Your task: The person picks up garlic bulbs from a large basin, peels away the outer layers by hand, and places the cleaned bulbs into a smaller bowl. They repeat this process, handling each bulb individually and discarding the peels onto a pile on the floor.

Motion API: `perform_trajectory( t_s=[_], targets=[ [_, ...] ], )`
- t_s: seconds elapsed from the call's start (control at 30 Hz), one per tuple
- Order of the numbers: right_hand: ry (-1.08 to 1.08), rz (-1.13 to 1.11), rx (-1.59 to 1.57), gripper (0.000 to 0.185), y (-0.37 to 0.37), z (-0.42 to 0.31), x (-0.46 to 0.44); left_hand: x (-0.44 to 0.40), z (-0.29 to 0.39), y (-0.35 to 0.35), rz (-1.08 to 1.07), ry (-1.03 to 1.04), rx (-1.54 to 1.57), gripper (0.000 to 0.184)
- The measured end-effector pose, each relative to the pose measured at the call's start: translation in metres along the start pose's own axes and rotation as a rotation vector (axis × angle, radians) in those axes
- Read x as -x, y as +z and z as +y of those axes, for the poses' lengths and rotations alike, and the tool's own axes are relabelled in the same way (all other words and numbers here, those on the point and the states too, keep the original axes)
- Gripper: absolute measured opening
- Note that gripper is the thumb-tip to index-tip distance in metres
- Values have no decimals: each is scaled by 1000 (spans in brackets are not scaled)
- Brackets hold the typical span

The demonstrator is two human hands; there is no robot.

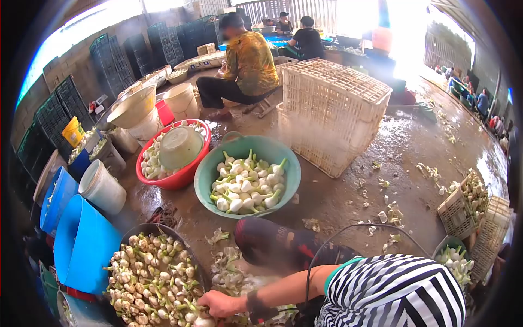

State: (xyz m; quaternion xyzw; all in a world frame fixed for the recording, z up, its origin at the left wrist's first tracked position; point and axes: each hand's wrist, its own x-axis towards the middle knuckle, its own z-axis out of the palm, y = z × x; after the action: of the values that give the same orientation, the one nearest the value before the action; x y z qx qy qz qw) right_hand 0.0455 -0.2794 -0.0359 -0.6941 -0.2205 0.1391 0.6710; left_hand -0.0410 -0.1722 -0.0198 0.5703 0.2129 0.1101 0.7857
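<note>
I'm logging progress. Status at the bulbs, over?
One hand at bulbs, grip unclear; other unseen. Bulbs heaped in dark tub. Leaves lie alongside, not blocking.

In a produce-handling shed, people [251, 62] are sitting among basins [294, 174] of bulbs [248, 185]; crates [329, 109] are standing on wet floor [343, 201], and peelings [395, 215] are littering it.

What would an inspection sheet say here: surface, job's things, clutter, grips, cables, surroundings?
Surface: floor, shiny and wet-looking.
Job's things: brown-stained bulbs heaped in a dark tub; whiter bulbs in a green basin.
Clutter: leafy scraps strewn about.
Grips: right grip at the stained bulbs, hold unclear; left grip not in view.
Cables: thin dark cord arcing near the striped sleeve; purpose unclear.
Surroundings: stacked pale crates; seated person beyond the basin.
</note>
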Motion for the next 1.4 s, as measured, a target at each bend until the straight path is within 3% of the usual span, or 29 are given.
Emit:
perform_trajectory(
  t_s=[0.03,0.1,0.13,0.2,0.23,0.3,0.37,0.43,0.47,0.5,0.53,0.57,0.6,0.63,0.67,0.73,0.8,0.83,0.97,1.07,1.3,1.4],
  targets=[
    [-74,29,164,13,-3,-8,3,6,5,7,59,40,-117,40],
    [-210,-13,93,18,1,-1,-1,15,11,17,177,120,-349,40],
    [-276,-35,54,21,3,3,-2,15,7,9,69,217,-412,41],
    [-40,-134,-234,31,1,1,-5,14,-4,-11,-143,412,-537,42],
    [55,-108,-312,29,-2,-4,-5,12,-7,-14,-132,396,-512,43],
    [124,-70,-525,22,5,17,-15,-2,-17,-21,-265,313,-159,43],
    [378,181,-470,12,-14,-10,-14,-16,-27,-33,-380,232,200,43],
    [296,349,-346,9,-16,56,-32,2,-3,-20,-421,273,423,48],
    [277,394,-187,10,-20,75,-32,-25,-33,-62,-563,137,671,89],
    [151,205,-129,8,-18,133,-33,-17,-26,-55,-528,95,706,89],
    [91,-86,584,23,-16,144,-26,-12,-16,-40,-414,104,683,85],
    [241,-454,860,34,-14,96,-3,-15,-18,-43,-348,32,750,82],
    [101,-528,892,37,-16,93,12,-15,-25,-46,-284,57,723,76],
    [156,-514,912,36,-11,82,15,-14,-22,-45,-279,48,685,68],
    [89,-388,699,32,-11,95,12,-15,-18,-42,-276,73,653,63],
    [-2,-336,334,29,-13,51,-3,-12,-19,-45,-241,9,767,55],
    [-23,-240,189,28,-11,6,-13,-8,-12,-43,-183,-26,751,50],
    [9,-255,226,29,-12,-28,-16,-7,-9,-41,-184,-19,743,49],
    [-409,-320,545,43,-4,-49,-17,-7,-10,-36,-191,-15,633,46],
    [-459,-278,731,16,5,-48,-11,-5,-12,-38,-185,6,602,47],
    [-561,-260,864,22,11,-39,-7,-5,-15,-45,-189,-74,694,45],
    [-617,-286,819,26,6,-36,-17,-9,-11,-51,-307,-148,664,44]
  ],
)
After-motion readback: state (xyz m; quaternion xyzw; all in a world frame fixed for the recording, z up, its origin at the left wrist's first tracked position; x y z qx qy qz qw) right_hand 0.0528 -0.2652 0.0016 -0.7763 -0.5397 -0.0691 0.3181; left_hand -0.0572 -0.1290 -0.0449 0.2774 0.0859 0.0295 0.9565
